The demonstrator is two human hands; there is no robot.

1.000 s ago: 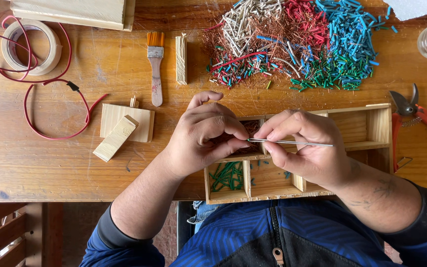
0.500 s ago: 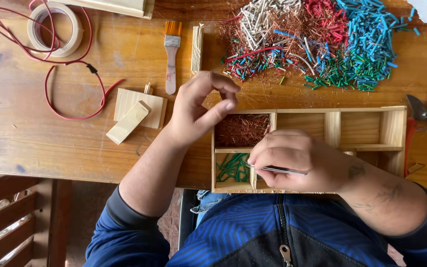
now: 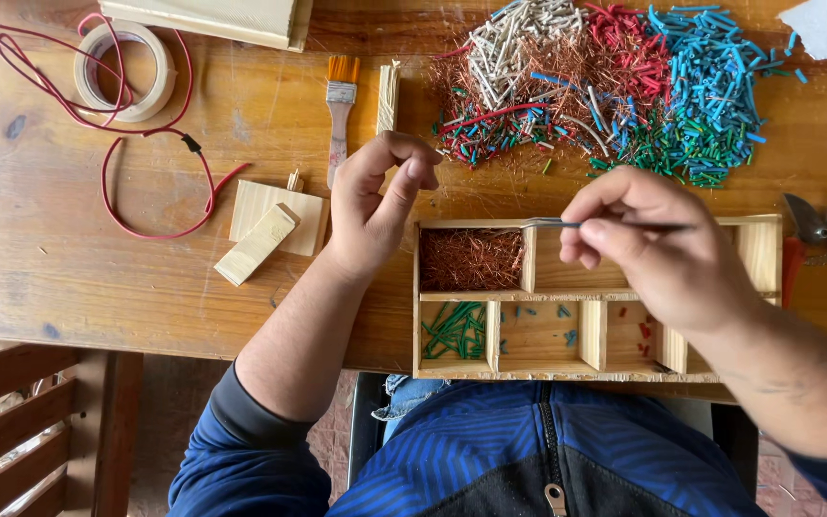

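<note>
Nearest me, the tray (image 3: 593, 373) overhangs the table's (image 3: 40, 258) front edge; green bits (image 3: 455, 330) fill its near-left cell, copper strands (image 3: 471, 258) the far-left one. My right hand (image 3: 667, 249) pinches tweezers (image 3: 552, 223) over the tray's far rim, tips pointing left. My left hand (image 3: 375, 206) hovers just beside the tray's left wall, fingers loosely curled, holding nothing. Left of it lie wood blocks (image 3: 265, 225), then bare table. Beyond, the mixed wire pile (image 3: 614, 86); a brush (image 3: 340, 110) and tape roll (image 3: 126, 72) sit far left, pruners (image 3: 820, 235) at the right edge.
</note>
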